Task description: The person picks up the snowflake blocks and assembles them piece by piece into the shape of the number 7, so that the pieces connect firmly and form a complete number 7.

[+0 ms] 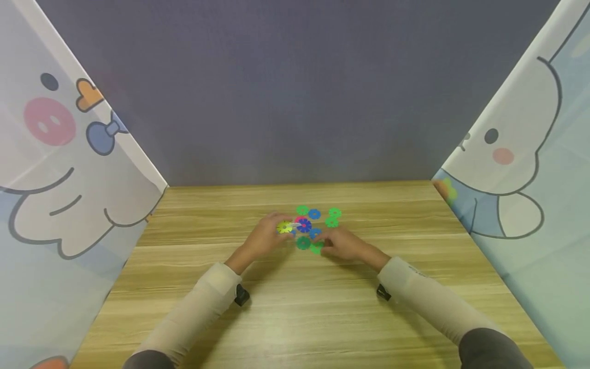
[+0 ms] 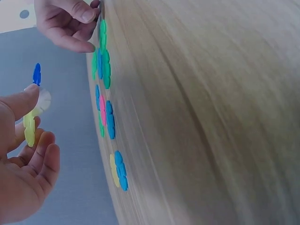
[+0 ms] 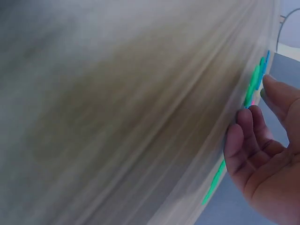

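Observation:
Between the thumb and fingers of my left hand (image 1: 266, 234) is a joined piece of flat notched snowflake discs, held above the table. It has a yellow disc (image 2: 29, 127) at the fingers, a clear whitish disc (image 2: 43, 101) in the middle and a dark blue disc (image 2: 36, 73) at the far end. My right hand (image 1: 343, 244) is low over the table, thumb and fingers apart, right by a light green disc (image 1: 316, 248). Close to its fingertips lie a blue disc (image 1: 315, 233) and a darker green disc (image 1: 303, 243).
Loose discs lie between and beyond the hands: a green one (image 1: 302, 210), a blue one (image 1: 314, 213), a pink one (image 2: 103, 110) and two more greens at the right. The wooden table (image 1: 295, 318) meets a grey panel (image 1: 295, 102) behind; cartoon-printed sheets flank both sides.

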Motion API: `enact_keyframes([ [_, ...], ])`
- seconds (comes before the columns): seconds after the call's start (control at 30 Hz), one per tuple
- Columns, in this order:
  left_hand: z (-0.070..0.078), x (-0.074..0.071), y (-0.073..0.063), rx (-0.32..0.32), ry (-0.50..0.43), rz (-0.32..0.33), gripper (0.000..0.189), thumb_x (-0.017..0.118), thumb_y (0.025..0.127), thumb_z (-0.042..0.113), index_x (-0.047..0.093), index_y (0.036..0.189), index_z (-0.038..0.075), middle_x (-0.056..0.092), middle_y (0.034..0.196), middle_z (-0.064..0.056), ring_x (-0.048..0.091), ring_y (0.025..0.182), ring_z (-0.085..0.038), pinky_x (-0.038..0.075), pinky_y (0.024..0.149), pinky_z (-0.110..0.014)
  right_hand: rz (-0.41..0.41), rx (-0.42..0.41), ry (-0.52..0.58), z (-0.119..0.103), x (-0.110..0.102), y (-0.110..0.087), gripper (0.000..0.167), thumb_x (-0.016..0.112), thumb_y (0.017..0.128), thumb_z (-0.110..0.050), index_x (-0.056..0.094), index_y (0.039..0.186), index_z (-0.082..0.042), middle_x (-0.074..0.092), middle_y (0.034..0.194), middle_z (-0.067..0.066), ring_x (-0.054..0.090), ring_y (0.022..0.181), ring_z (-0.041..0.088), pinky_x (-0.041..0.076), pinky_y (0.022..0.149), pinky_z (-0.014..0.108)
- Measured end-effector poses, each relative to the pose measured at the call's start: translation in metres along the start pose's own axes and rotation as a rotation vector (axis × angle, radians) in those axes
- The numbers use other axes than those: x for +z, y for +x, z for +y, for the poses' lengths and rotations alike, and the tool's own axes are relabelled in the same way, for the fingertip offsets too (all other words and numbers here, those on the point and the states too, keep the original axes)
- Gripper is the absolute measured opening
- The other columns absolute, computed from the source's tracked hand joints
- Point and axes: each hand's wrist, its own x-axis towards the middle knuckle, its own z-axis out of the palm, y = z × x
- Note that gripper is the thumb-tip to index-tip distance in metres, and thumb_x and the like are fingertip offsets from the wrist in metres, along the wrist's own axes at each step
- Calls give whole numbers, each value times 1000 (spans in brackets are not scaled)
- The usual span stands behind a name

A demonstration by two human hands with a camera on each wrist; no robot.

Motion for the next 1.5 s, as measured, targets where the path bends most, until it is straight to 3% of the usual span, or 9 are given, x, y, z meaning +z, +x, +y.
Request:
enact_keyframes([
  [0.17, -4, 1, 0, 8, 14, -1, 50, 81, 88, 18, 65, 134, 9, 64, 134, -17, 61, 124, -33, 52, 107, -49, -8, -18, -83, 2, 5, 3, 36, 72, 94, -13, 69, 130, -8, 56, 69, -6, 43, 57, 2, 43, 53, 17],
  [0.3, -6, 2, -1, 27, 50, -1, 50, 81, 88, 19, 65, 132, 4, 65, 130, -16, 62, 120, -32, 54, 104, -47, -20, 12, -125, 3, 6, 3, 40, 72, 95, -16, 66, 134, -12, 56, 69, -10, 45, 59, 1, 45, 55, 17],
  [0.63, -6, 3, -3, 61, 72, 22, 47, 83, 85, 16, 68, 127, 1, 67, 119, -13, 65, 105, -28, 58, 94, -44, -22, 52, -100, 3, 4, 4, 31, 70, 96, -18, 69, 126, -10, 56, 75, -9, 47, 64, 3, 45, 57, 19],
  [0.83, -7, 4, -3, 63, 78, 16, 45, 83, 85, 16, 68, 126, 3, 68, 122, -13, 64, 111, -30, 57, 98, -45, -7, 66, -94, 1, 3, 4, 33, 70, 95, -17, 67, 127, -7, 55, 74, -7, 46, 63, 5, 43, 56, 20],
  [1.0, -8, 4, -3, 66, 86, 15, 46, 83, 85, 15, 68, 126, 3, 68, 123, -13, 64, 112, -30, 56, 99, -46, -12, 123, -74, 0, 2, 4, 34, 72, 94, -17, 66, 124, -3, 57, 79, -5, 49, 67, 8, 47, 62, 22],
  [1.13, -6, 4, -4, 69, 91, 20, 46, 84, 84, 16, 68, 126, 3, 68, 123, -13, 64, 112, -30, 57, 98, -46, 3, 166, -42, 3, 0, 3, 23, 75, 92, -20, 65, 110, -8, 57, 84, -3, 51, 74, 11, 50, 66, 24],
  [1.27, -5, 5, -5, 65, 96, 27, 45, 84, 84, 17, 69, 125, 5, 69, 120, -12, 64, 108, -28, 57, 95, -44, 17, 161, -6, 6, -5, 2, 17, 75, 93, -18, 58, 94, -13, 51, 79, -3, 46, 70, 10, 45, 61, 22],
  [1.4, -5, 6, -5, 63, 83, 18, 44, 83, 85, 17, 69, 125, 4, 70, 121, -12, 63, 107, -27, 58, 92, -44, 43, 147, 15, 8, -11, -1, 11, 71, 96, -17, 63, 99, -10, 55, 75, -5, 45, 64, 7, 44, 58, 20],
  [1.5, -5, 6, -5, 58, 69, 0, 45, 82, 86, 18, 68, 126, 4, 70, 125, -12, 63, 113, -29, 56, 98, -44, 80, 140, 3, 8, -13, -3, 14, 68, 99, -22, 66, 105, -9, 54, 70, -7, 42, 58, 5, 41, 55, 19],
])
